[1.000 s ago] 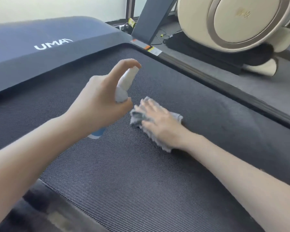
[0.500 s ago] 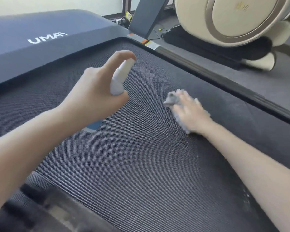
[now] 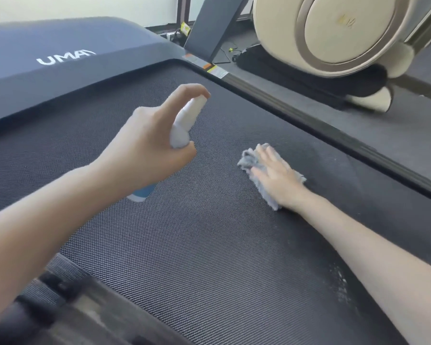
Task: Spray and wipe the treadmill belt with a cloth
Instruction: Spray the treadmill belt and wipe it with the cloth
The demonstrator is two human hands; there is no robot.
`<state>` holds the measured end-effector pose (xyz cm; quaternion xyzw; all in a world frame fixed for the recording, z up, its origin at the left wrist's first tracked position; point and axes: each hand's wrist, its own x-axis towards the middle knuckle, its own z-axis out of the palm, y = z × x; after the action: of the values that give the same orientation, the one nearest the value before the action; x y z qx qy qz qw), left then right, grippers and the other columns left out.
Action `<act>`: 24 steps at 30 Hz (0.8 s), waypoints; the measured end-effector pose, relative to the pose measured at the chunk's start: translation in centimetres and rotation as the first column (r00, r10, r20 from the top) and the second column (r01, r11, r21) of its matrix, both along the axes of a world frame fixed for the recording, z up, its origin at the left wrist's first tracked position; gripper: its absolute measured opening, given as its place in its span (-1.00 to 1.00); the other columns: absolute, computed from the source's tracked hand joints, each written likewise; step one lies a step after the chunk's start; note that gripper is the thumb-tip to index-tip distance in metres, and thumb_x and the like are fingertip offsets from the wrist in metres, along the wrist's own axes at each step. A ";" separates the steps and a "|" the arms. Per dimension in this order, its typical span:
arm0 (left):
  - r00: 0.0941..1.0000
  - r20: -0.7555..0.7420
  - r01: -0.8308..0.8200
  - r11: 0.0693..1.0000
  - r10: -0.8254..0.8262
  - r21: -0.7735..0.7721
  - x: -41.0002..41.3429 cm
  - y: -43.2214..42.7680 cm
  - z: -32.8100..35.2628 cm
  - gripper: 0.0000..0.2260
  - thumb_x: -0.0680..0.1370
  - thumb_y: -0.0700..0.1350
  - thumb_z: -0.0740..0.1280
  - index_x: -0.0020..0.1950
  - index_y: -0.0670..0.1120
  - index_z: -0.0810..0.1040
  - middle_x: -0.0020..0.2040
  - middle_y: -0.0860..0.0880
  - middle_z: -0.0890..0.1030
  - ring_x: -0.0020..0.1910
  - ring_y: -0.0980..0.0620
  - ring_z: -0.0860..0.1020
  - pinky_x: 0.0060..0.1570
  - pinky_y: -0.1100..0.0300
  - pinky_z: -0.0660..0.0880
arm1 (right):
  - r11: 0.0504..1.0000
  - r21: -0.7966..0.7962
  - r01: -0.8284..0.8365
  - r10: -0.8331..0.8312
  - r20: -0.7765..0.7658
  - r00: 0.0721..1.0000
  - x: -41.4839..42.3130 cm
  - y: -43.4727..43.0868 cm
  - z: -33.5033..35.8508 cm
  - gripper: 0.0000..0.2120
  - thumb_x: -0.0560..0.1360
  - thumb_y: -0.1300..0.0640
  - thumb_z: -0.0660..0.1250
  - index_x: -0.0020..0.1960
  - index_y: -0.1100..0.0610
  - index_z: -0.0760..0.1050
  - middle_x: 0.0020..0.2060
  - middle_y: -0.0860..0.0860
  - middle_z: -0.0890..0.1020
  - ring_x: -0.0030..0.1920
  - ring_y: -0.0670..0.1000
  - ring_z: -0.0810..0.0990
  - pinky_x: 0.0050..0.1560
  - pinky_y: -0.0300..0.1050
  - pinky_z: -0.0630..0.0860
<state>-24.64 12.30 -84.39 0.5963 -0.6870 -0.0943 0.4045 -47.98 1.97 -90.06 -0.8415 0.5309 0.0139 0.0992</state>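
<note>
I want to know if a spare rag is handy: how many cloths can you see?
1. The grey cloth lies on the treadmill belt under the right hand, near the right side rail. Another could lie outside the frame.

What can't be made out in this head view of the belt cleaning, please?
Head view:
Spray bottle: its body is hidden in the left hand; nozzle under the forefinger.
Cloth: mostly under the flat right hand.
Treadmill belt: near end cut off by the bottom edge.
Side rail, bottom left: blurred.
</note>
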 end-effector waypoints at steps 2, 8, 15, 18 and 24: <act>1.000 -0.001 0.005 1.000 -0.005 -0.005 -0.4 0.2 0.2 -0.45 0.40 -0.25 0.35 0.32 0.14 0.35 -0.34 -0.08 0.55 -0.25 0.06 0.45 -0.21 0.33 0.39 | 0.988 -0.012 -0.155 0.155 0.085 0.984 0.1 2.6 -1.1 -0.52 0.62 -0.06 -0.07 0.53 -0.05 0.03 0.54 -0.09 -0.08 0.51 -0.11 -0.24 0.51 0.04 -0.19; 1.000 0.011 0.019 1.000 -0.019 -0.010 -1.6 0.3 0.6 -0.46 0.40 -0.23 0.36 0.31 0.16 0.34 -0.35 -0.13 0.54 -0.30 -0.01 0.43 -0.23 0.30 0.39 | 0.854 0.005 -0.521 0.517 0.112 0.848 1.1 11.1 -2.1 -0.46 0.59 -0.12 -0.03 0.53 -0.12 -0.08 0.53 -0.16 -0.11 0.49 -0.20 -0.31 0.49 -0.07 -0.31; 0.999 0.031 0.026 1.000 -0.026 0.005 -1.8 -0.4 0.3 -0.46 0.40 -0.22 0.36 0.29 0.19 0.34 -0.33 -0.13 0.55 -0.31 0.02 0.47 -0.26 0.25 0.41 | 0.966 -0.073 -0.246 0.253 0.114 0.961 0.9 4.6 -2.2 -0.47 0.60 -0.10 -0.09 0.54 -0.06 -0.07 0.54 -0.11 -0.07 0.51 -0.16 -0.21 0.51 0.00 -0.23; 0.999 0.023 0.031 0.999 -0.032 0.018 -2.1 -0.8 0.2 -0.46 0.42 -0.22 0.36 0.30 0.20 0.33 -0.28 -0.13 0.57 -0.34 0.03 0.49 -0.24 0.10 0.50 | 0.994 -0.058 -0.090 0.094 0.053 0.994 0.5 -1.5 -2.4 -0.50 0.64 -0.05 -0.13 0.55 -0.03 -0.11 0.54 -0.09 -0.13 0.51 -0.14 -0.23 0.51 0.03 -0.24; 0.995 0.080 0.049 0.998 -0.051 0.035 -2.4 -1.8 -0.7 -0.46 0.40 -0.22 0.35 0.30 0.19 0.33 -0.41 -0.01 0.51 -0.27 0.10 0.47 -0.32 0.28 0.40 | 0.971 -0.045 0.236 -0.236 -0.001 0.972 -0.7 -10.3 -2.3 -0.49 0.63 -0.02 -0.17 0.55 0.06 -0.16 0.55 -0.04 -0.12 0.53 -0.07 -0.19 0.51 0.07 -0.20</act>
<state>-27.00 10.46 -85.06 0.5888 -0.7158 -0.0915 0.3641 -48.70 -8.37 -92.33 -0.7744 0.6275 -0.0070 0.0799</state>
